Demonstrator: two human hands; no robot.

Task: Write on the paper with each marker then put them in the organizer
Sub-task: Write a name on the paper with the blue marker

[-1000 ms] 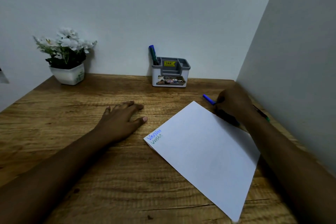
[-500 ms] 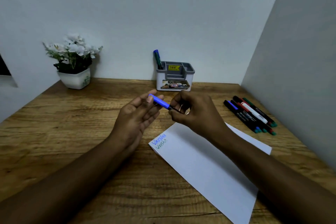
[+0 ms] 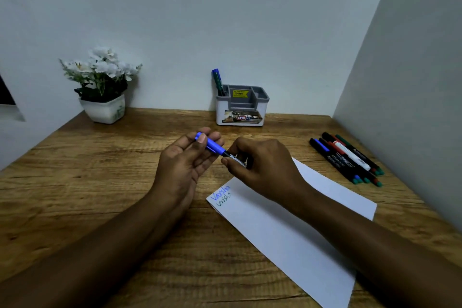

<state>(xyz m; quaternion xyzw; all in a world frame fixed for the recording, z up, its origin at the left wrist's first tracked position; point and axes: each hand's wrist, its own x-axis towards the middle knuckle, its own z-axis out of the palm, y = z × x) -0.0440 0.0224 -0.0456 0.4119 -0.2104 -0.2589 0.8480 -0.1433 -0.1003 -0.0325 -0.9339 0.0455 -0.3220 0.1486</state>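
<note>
Both hands hold one blue-capped marker point(image 3: 216, 148) above the desk's middle. My left hand point(image 3: 186, 157) pinches the blue cap; my right hand point(image 3: 260, 165) grips the black barrel. The cap still looks seated on the barrel. A white sheet of paper point(image 3: 295, 230) lies at an angle below my right hand, with two written lines, one blue and one green, at its left corner. The grey and white organizer point(image 3: 242, 105) stands at the back wall with two markers point(image 3: 218, 82) upright in its left slot. Several more markers point(image 3: 347, 157) lie in a row at the right.
A white pot of white flowers point(image 3: 102, 85) stands at the back left of the wooden desk point(image 3: 75, 182). A wall closes the desk's right side just beyond the loose markers.
My right hand lifted the blue marker from the pile at the right to the desk's middle. My left hand rose off the desk and took hold of the cap.
</note>
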